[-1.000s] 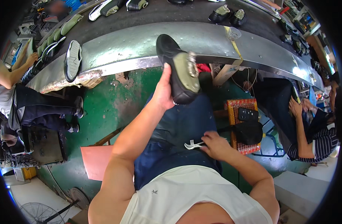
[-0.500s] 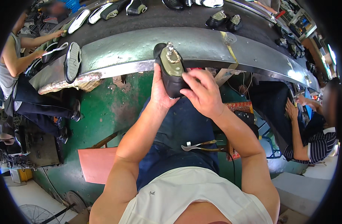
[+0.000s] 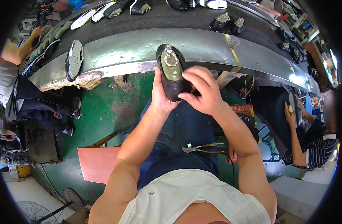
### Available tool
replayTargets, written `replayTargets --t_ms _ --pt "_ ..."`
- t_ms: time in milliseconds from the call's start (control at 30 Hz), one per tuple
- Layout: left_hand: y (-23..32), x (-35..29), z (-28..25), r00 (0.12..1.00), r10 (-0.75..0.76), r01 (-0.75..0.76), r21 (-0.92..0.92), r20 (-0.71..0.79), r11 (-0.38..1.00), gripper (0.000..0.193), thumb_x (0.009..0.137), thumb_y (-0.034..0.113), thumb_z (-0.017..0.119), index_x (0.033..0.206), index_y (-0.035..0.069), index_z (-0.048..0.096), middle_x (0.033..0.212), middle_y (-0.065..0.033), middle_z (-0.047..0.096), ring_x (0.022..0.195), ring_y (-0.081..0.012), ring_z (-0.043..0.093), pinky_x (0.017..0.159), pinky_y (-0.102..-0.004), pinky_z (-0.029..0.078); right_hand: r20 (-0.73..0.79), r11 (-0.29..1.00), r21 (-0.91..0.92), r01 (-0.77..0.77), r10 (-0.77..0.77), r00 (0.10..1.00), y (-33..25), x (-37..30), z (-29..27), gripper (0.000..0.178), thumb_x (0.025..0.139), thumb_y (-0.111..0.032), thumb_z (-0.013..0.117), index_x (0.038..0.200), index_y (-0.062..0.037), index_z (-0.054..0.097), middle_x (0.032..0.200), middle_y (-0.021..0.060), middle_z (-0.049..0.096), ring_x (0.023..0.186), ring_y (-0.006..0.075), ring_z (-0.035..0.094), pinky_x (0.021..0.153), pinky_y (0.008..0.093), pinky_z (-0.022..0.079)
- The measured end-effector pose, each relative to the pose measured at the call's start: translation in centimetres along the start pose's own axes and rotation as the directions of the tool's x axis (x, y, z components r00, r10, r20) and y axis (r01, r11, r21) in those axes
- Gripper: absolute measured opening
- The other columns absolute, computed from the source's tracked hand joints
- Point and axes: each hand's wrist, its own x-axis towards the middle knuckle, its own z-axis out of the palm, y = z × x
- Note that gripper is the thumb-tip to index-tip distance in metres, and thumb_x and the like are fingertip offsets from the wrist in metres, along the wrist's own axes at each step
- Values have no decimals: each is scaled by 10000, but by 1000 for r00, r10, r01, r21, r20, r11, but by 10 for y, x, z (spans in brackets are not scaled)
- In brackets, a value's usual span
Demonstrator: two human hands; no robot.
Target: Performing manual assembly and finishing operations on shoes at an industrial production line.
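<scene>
A black shoe (image 3: 177, 89) on an olive-green last (image 3: 174, 73) is held in front of me, just off the near edge of the metal bench. My left hand (image 3: 161, 95) grips it from the left, thumb along its side and palm under the near end. On the opposite side is my right hand (image 3: 207, 92), its thumb and bent fingers at the shoe's right edge. Other fingertips behind the shoe are hidden. Across my lap lie metal pincers (image 3: 200, 148) with yellowish handles.
A curved metal bench edge (image 3: 118, 48) runs along a dark conveyor belt (image 3: 171, 20). One pale-soled shoe (image 3: 74, 59) leans at its left; a black pair (image 3: 227, 24) stands farther right. Co-workers sit on both sides. A pink board (image 3: 98, 163) is at lower left.
The shoe has turned slightly and shows more of its top. My right fingers have shifted along its right edge. The left co-worker's arms have moved away to the left.
</scene>
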Motion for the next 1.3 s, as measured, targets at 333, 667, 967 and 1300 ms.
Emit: replayTargets --t_ms 333,667,967,1300 --pt "3 -1 43 972 6 23 122 -236 992 722 1009 702 245 1449 179 475 1408 -115 562 1298 -292 555 1077 -479 475 175 971 228 73 -115 978 29 40 16 577 914 -393 691 1283 4 494 1429 220 519 1427 428 395 1171 540 291" --pt "1 4 7 968 89 -21 278 -236 960 609 1072 555 298 1429 102 496 1382 -116 587 1219 -270 617 1044 -443 509 64 855 434 -285 287 956 41 -4 46 586 1100 -449 267 1472 -14 390 1597 252 273 1486 348 291 1201 431 223" --pt "-39 -83 -17 786 367 -333 840 498 -428 733 1078 488 226 1588 -33 156 1643 -316 -40 1525 -473 -91 1214 -532 -31 274 765 502 -404 302 913 -50 -57 2 637 1097 -473 223 1428 28 435 1550 251 358 1473 356 310 1200 446 229" --pt "-80 -109 -108 955 258 -20 838 -145 545 556 1106 468 273 1305 19 533 1199 -102 619 1121 -174 583 1016 -328 452 680 -77 653 -753 496 540 -23 -135 37 725 1025 -513 508 1547 -52 308 1639 154 254 1525 283 237 1234 406 202"
